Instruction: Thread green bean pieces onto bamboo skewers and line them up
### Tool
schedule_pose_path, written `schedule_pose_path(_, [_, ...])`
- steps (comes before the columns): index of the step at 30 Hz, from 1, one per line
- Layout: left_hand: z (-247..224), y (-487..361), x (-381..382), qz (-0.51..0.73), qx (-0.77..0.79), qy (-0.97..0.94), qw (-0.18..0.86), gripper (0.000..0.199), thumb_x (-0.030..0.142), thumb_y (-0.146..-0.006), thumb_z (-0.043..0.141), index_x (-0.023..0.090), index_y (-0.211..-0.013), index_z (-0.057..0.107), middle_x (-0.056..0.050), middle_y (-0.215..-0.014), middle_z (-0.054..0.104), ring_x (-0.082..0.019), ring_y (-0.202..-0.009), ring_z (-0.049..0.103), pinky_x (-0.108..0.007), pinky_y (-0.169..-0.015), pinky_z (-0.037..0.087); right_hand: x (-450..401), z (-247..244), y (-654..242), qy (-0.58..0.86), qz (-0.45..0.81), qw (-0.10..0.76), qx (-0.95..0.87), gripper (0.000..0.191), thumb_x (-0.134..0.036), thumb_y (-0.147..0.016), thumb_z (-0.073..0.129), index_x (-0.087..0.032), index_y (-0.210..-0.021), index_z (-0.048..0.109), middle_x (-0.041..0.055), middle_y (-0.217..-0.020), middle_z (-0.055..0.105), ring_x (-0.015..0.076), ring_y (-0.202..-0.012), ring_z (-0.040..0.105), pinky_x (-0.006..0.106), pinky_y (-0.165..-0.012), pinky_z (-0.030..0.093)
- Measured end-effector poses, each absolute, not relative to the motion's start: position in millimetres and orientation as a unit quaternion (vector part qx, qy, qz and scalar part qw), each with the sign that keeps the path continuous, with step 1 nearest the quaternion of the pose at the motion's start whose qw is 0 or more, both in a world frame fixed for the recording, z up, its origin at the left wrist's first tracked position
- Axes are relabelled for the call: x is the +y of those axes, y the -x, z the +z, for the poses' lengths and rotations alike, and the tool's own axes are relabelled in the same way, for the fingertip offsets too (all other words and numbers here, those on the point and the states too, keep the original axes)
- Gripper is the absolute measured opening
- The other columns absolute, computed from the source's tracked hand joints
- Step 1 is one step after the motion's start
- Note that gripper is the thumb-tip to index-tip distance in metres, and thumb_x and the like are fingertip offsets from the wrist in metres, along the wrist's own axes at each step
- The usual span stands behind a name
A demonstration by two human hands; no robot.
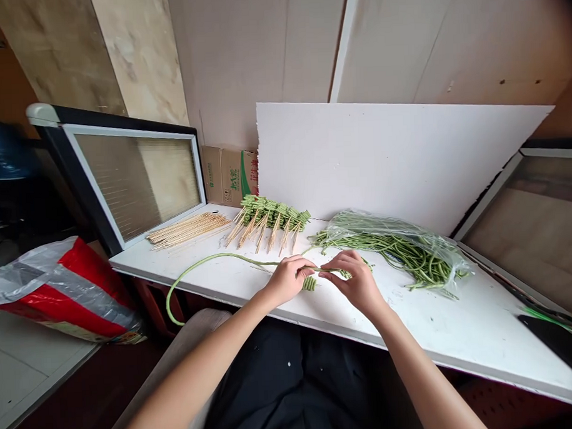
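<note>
A long green bean (212, 257) runs from my hands to the left and droops in a curve past the table's front edge. My left hand (291, 278) is closed around it, thumb and fingers pinched together. Close by, my right hand (352, 278) pinches the short stretch between the two hands. Below my left fingers is a small folded bundle of bean (309, 284). More green bean shows partly behind my right hand, and whether that hand holds it too is hidden. Finished-looking bean skewers (271, 215) lie piled at the back, their sticks pointing toward me.
Bare wooden skewers (190, 230) lie at the left of the white table (412, 335). A clear plastic bag of long beans (409, 248) rests at the right. Cardboard boxes (231, 176) and a white board (382, 161) stand behind. A red and silver bag (77, 290) sits left of the table.
</note>
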State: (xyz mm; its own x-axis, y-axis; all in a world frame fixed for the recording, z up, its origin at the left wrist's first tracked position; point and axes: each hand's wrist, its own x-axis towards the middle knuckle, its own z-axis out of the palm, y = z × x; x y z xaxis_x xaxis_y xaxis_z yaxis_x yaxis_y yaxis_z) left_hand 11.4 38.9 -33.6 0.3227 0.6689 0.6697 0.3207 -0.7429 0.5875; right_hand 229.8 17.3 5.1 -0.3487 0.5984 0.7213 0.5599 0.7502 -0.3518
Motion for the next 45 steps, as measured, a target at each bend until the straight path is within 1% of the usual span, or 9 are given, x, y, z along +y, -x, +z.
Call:
schedule_pose_path(3, [-30.3, -10.5, 34.2, 0.483, 0.309, -0.798, 0.185, 0.017, 0.028, -0.102, 0.065, 0.019, -0.108, 0.078, -0.008, -0.101, 0.079, -0.022, -0.093, 0.073, -0.034, -0.087, 0.056, 15.4, 3.0, -223.8, 0.334, -0.018, 0.456, -0.824, 0.013, -0.040, -0.096, 0.076, -0.029, -0.098, 0.082, 0.0072, -0.084, 0.074, 0.0298, -0.091, 0.061, 0.046, -0.083, 0.053])
schedule_pose_path(10, [-27.7, -6.3, 30.3, 0.482, 0.328, -0.786, 0.205, 0.012, 0.021, -0.098, 0.069, 0.018, -0.095, 0.080, -0.006, -0.094, 0.078, -0.020, -0.089, 0.071, -0.029, -0.083, 0.054, 13.7, -7.4, -213.2, 0.311, -0.044, 0.463, -0.829, 0.005, -0.027, -0.095, 0.077, -0.026, -0.100, 0.079, 0.0072, -0.088, 0.074, 0.0291, -0.096, 0.059, 0.045, -0.087, 0.052])
schedule_pose_path(18, [-31.6, -7.5, 27.5, 0.480, 0.311, -0.781, 0.251, 0.015, 0.013, -0.093, 0.069, 0.017, -0.089, 0.083, -0.006, -0.088, 0.079, -0.019, -0.082, 0.071, -0.027, -0.078, 0.053, 9.8, -17.2, -206.7, 0.308, -0.025, 0.512, -0.801, 0.019, -0.010, -0.092, 0.067, -0.027, -0.088, 0.076, 0.0057, -0.081, 0.073, 0.0316, -0.101, 0.057, 0.049, -0.089, 0.050])
schedule_pose_path(25, [-40.1, -13.1, 27.2, 0.513, 0.271, -0.759, 0.296, 0.023, 0.012, -0.092, 0.063, 0.015, -0.076, 0.080, -0.007, -0.080, 0.076, -0.017, -0.075, 0.069, -0.027, -0.074, 0.055, 13.0, -36.9, -202.2, 0.342, 0.110, 0.573, -0.737, 0.011, -0.032, -0.088, 0.080, -0.029, -0.078, 0.077, 0.0061, -0.076, 0.074, 0.0343, -0.109, 0.056, 0.052, -0.098, 0.047])
schedule_pose_path(30, [-48.0, -17.6, 31.8, 0.534, 0.245, -0.718, 0.374, 0.020, 0.017, -0.092, 0.065, 0.013, -0.078, 0.079, -0.008, -0.077, 0.074, -0.016, -0.068, 0.067, -0.027, -0.069, 0.057, 26.5, -50.1, -206.4, 0.339, 0.220, 0.612, -0.680, 0.022, -0.049, -0.083, 0.084, -0.028, -0.080, 0.080, 0.0085, -0.086, 0.073, 0.0332, -0.106, 0.062, 0.050, -0.096, 0.051])
schedule_pose_path(34, [-45.1, -12.0, 35.8, 0.524, 0.281, -0.712, 0.374, 0.023, 0.030, -0.098, 0.067, 0.013, -0.096, 0.083, -0.011, -0.088, 0.077, -0.017, -0.075, 0.069, -0.028, -0.072, 0.058, 40.4, -38.9, -232.9, 0.384, 0.196, 0.546, -0.718, 0.027, -0.053, -0.084, 0.084, -0.028, -0.092, 0.084, 0.0096, -0.093, 0.075, 0.0320, -0.099, 0.064, 0.048, -0.091, 0.051])
schedule_pose_path(39, [-45.3, -3.9, 38.5, 0.498, 0.296, -0.734, 0.355, 0.029, 0.034, -0.103, 0.063, 0.015, -0.115, 0.081, -0.014, -0.109, 0.076, -0.021, -0.094, 0.073, -0.033, -0.087, 0.059, 57.1, -42.2, -281.3, 0.494, 0.056, 0.354, -0.792, 0.020, -0.047, -0.083, 0.085, -0.027, -0.088, 0.086, 0.0116, -0.087, 0.077, 0.0357, -0.098, 0.061, 0.050, -0.089, 0.050])
schedule_pose_path(42, [-49.2, -3.8, 39.2, 0.478, 0.311, -0.750, 0.334, 0.027, 0.032, -0.103, 0.063, 0.017, -0.116, 0.081, -0.013, -0.115, 0.076, -0.022, -0.101, 0.074, -0.035, -0.094, 0.058, 61.6, -53.3, -298.3, 0.525, 0.047, 0.280, -0.802, 0.012, -0.035, -0.079, 0.089, -0.025, -0.085, 0.086, 0.0123, -0.085, 0.078, 0.0369, -0.099, 0.064, 0.049, -0.086, 0.053])
schedule_pose_path(45, [-52.4, -4.6, 40.2, 0.463, 0.342, -0.764, 0.292, 0.020, 0.028, -0.100, 0.066, 0.018, -0.109, 0.081, -0.012, -0.112, 0.078, -0.023, -0.105, 0.072, -0.035, -0.096, 0.056, 60.6, -50.8, -300.0, 0.524, 0.051, 0.252, -0.812, 0.011, -0.031, -0.079, 0.088, -0.023, -0.086, 0.085, 0.0129, -0.085, 0.079, 0.0366, -0.099, 0.065, 0.048, -0.086, 0.053])
